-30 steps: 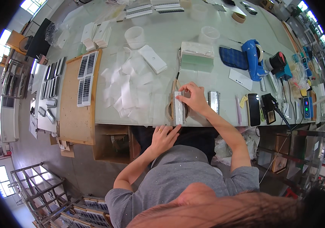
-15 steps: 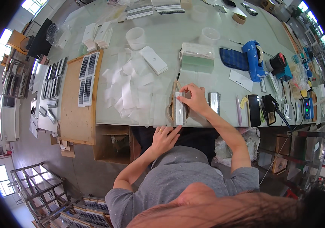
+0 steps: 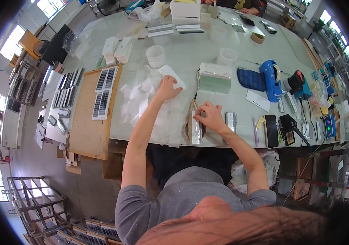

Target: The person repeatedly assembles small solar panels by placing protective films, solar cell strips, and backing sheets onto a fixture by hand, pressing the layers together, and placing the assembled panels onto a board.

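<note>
My left hand [image 3: 167, 88] is stretched out over the table and rests on a white rectangular sheet [image 3: 172, 76] at the far edge of a loose pile of clear and white sheets [image 3: 142, 100]. My right hand [image 3: 209, 116] presses down on a narrow silvery strip panel [image 3: 196, 131] that lies lengthwise near the table's front edge, fingertips pinched at its far end. A small dark tool [image 3: 195, 97] lies just beyond that hand.
A wooden board [image 3: 86, 130] with small solar panels [image 3: 103, 92] lies at the left. Beyond stand two white cups [image 3: 155, 56], a green-and-white box [image 3: 215, 77], a blue tape dispenser [image 3: 271, 79], a phone [image 3: 271, 130] and tools at the right.
My left hand has left my lap and reached forward onto the white sheet on the table. My right hand has stayed on the strip panel.
</note>
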{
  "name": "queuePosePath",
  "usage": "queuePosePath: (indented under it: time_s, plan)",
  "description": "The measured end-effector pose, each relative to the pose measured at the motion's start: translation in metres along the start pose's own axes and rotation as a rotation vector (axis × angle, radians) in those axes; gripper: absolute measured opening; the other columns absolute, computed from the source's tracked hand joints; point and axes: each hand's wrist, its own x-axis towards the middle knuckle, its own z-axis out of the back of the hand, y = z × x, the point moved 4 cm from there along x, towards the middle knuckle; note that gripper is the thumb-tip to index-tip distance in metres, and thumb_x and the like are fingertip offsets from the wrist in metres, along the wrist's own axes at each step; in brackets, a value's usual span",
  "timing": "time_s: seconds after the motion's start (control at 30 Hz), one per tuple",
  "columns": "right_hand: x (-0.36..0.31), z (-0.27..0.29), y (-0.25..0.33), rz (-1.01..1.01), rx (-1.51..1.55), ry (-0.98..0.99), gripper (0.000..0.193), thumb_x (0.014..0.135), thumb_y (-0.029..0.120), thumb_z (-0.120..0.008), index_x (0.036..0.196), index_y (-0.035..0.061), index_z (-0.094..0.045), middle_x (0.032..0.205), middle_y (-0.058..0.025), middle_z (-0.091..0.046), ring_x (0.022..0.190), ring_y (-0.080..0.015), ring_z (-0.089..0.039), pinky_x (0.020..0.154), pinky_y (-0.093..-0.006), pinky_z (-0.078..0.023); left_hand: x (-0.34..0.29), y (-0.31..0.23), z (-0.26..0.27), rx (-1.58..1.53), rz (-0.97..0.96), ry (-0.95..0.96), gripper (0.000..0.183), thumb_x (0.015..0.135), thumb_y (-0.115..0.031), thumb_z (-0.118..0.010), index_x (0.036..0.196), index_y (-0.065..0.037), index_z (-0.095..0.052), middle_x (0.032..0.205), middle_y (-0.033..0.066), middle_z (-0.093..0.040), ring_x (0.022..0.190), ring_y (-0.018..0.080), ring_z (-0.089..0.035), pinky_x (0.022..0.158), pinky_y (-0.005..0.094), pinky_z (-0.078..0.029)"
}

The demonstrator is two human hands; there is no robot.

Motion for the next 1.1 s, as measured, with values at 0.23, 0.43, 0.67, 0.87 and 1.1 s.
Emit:
queuePosePath:
  time_s: [0.23,0.43,0.67,0.87,1.1]
  plan:
    - [0.002,0.002,0.001,-0.007,0.009,0.024,0.019,0.075,0.038,-0.074,0.076,0.0198,-0.067,0.086,-0.0019,-0.055,0.085,-0.0192,-0.053,0.081,-0.0406,-0.025,0.021,0.019,0.015,-0.426,0.011,0.375,0.03,0.08,-0.024,-0.073,0.098,0.0,-0.071,0.098,0.0122,-0.068,0.082,0.0208,-0.066,0.072,0.0323,-0.053]
    - [0.004,0.02,-0.003,-0.169,0.602,-0.083,0.018,0.087,0.031,-0.07,0.093,0.0142,-0.072,0.084,-0.0015,-0.065,0.075,-0.0095,-0.055,0.071,-0.0293,-0.038,-0.048,-0.077,0.073,-0.371,-0.014,-0.368,0.017,0.084,-0.011,-0.069,0.098,-0.004,-0.075,0.091,0.0077,-0.074,0.079,0.0174,-0.071,0.067,0.0286,-0.054]
    - [-0.022,0.019,0.007,-0.438,0.787,0.117,0.021,0.089,0.02,-0.071,0.088,-0.0006,-0.069,0.083,-0.0002,-0.068,0.076,-0.0024,-0.054,0.067,-0.0221,-0.042,-0.186,-0.129,0.054,-0.35,-0.519,-0.022,0.021,0.079,-0.007,-0.072,0.099,-0.008,-0.07,0.107,0.0074,-0.072,0.086,0.0276,-0.071,0.068,0.0322,-0.058]
    - [-0.039,0.012,0.008,-0.158,0.133,-0.08,0.026,0.076,0.031,-0.08,0.073,0.0098,-0.065,0.067,0.0049,-0.057,0.068,-0.0105,-0.05,0.076,-0.0317,-0.032,-0.198,-0.123,0.052,-0.404,-0.458,0.083,0.016,0.073,-0.005,-0.078,0.088,-0.008,-0.074,0.087,0.0048,-0.063,0.076,0.0242,-0.061,0.065,0.0333,-0.05]
    - [-0.039,0.007,0.005,-0.071,0.05,-0.148,0.027,0.073,0.033,-0.081,0.071,0.0136,-0.062,0.073,0.0048,-0.058,0.077,-0.0145,-0.051,0.079,-0.0372,-0.025,-0.202,-0.116,0.044,-0.381,-0.365,0.107,0.01,0.074,-0.01,-0.078,0.082,-0.013,-0.073,0.082,0.0016,-0.057,0.079,0.0229,-0.055,0.069,0.0347,-0.046]
